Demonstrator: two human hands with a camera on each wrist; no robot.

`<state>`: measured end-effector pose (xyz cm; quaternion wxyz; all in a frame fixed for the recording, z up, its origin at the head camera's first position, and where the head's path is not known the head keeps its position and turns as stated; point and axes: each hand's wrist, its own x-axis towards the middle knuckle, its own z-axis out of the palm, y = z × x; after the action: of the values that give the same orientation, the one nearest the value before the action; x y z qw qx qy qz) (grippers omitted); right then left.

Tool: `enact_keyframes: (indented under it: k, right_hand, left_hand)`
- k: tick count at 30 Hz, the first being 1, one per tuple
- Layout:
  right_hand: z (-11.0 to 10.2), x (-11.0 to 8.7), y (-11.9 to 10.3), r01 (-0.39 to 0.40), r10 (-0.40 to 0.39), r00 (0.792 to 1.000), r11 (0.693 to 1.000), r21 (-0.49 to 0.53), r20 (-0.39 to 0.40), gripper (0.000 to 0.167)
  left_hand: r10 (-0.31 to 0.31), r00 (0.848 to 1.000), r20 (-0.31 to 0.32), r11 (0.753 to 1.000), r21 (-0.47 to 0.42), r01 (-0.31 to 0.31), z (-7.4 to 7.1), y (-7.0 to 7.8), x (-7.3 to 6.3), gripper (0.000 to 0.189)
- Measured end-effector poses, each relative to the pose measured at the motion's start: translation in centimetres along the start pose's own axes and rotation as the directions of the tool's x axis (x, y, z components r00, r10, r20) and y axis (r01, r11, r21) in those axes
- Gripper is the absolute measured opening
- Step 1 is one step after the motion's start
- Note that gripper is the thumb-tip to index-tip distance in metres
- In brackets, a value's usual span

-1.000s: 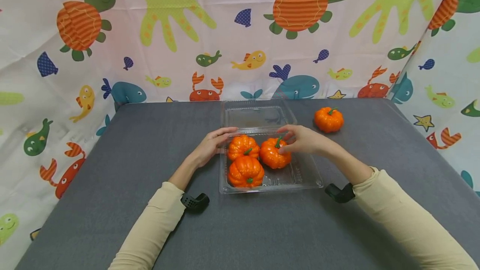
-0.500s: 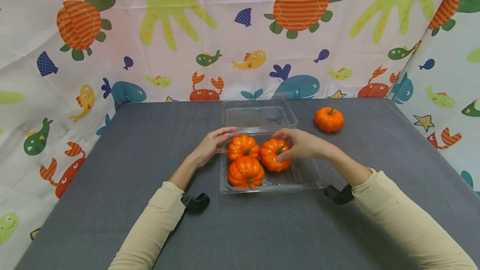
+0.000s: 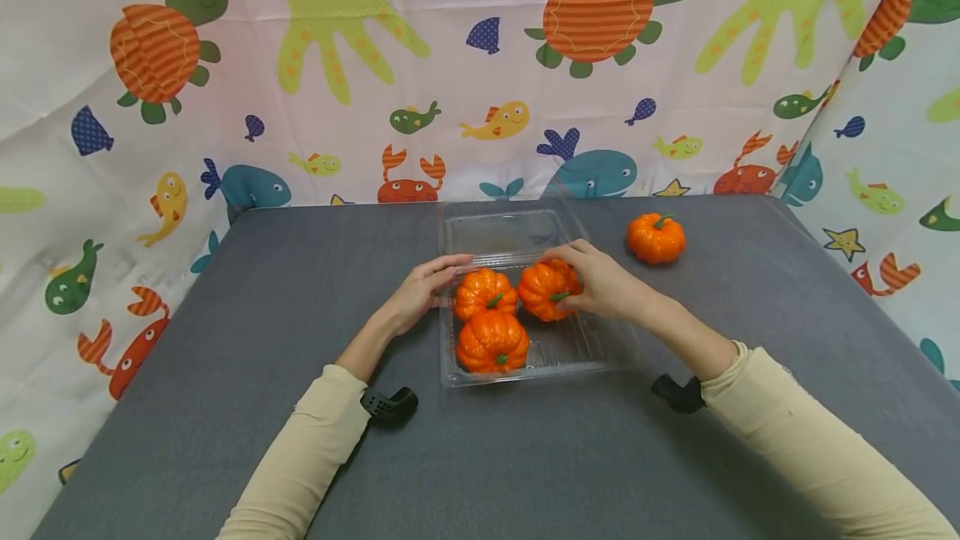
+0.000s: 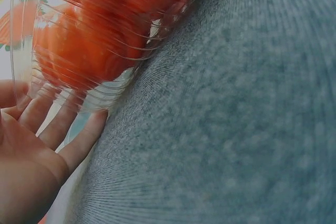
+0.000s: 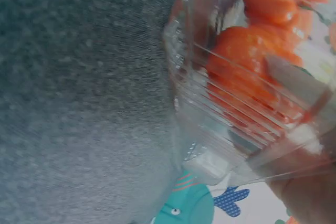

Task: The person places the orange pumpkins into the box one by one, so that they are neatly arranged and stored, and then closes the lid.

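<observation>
A clear plastic clamshell container (image 3: 570, 373) stands on the table with its lid (image 3: 510, 232) folded back behind it. Two small orange pumpkins, a rear one (image 3: 484, 293) and a front one (image 3: 492, 342), touch each other in its left half. My left hand (image 3: 412, 294) rests against the container's left wall, its fingers extended along the ribbed plastic in the left wrist view. To the right, my right hand (image 3: 600, 277) grips a third pumpkin (image 3: 546, 290) between thumb and fingers. That pumpkin leans, its green stem pointing toward the thumb. Ribbed plastic partly covers the right fingers in the right wrist view.
Another orange pumpkin (image 3: 656, 238) sits on the grey table (image 3: 525, 465) behind the right hand, to the right of the lid. A white curtain (image 3: 480, 65) printed with sea animals hangs along the back and sides.
My right hand, with the pumpkin it grips, first came slightly nearer and then moved back toward the lid. The pumpkin's stem has tipped toward the near side. My left hand has stayed put.
</observation>
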<state>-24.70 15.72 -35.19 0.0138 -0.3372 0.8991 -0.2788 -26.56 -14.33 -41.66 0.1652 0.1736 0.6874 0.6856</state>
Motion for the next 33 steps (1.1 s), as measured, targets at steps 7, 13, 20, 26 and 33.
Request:
enact_keyframes:
  k: [7, 13, 20, 26, 33]
  right_hand:
    - [0.4, -0.1, 0.6, 0.024, -0.024, 0.999, 1.0, 0.017, -0.026, 0.064]
    - [0.2, -0.2, 0.7, -0.003, 0.004, 1.0, 1.0, 0.011, -0.01, 0.067]
    - [-0.1, -0.3, 0.7, -0.01, 0.01, 1.0, 1.0, 0.012, -0.002, 0.071]
    - [-0.7, -0.5, 0.7, -0.036, 0.036, 0.999, 0.998, 0.047, 0.016, 0.074]
    - [-2.8, -0.9, 1.0, -0.13, 0.129, 0.991, 0.986, 0.107, 0.019, 0.075]
  left_hand:
    - [-0.003, 1.0, -0.011, 1.0, -0.009, 0.003, -0.1, -0.2, 0.1, 0.041]
    - [0.001, 1.0, -0.003, 1.0, -0.003, -0.001, -0.1, -0.2, 0.0, 0.043]
    - [0.004, 1.0, -0.002, 1.0, -0.011, -0.004, 0.0, -0.1, 0.1, 0.042]
    - [-0.005, 1.0, -0.005, 1.0, -0.005, 0.005, 0.1, 0.0, 0.1, 0.041]
    - [-0.002, 1.0, -0.01, 1.0, -0.015, 0.001, 0.0, -0.1, 0.0, 0.041]
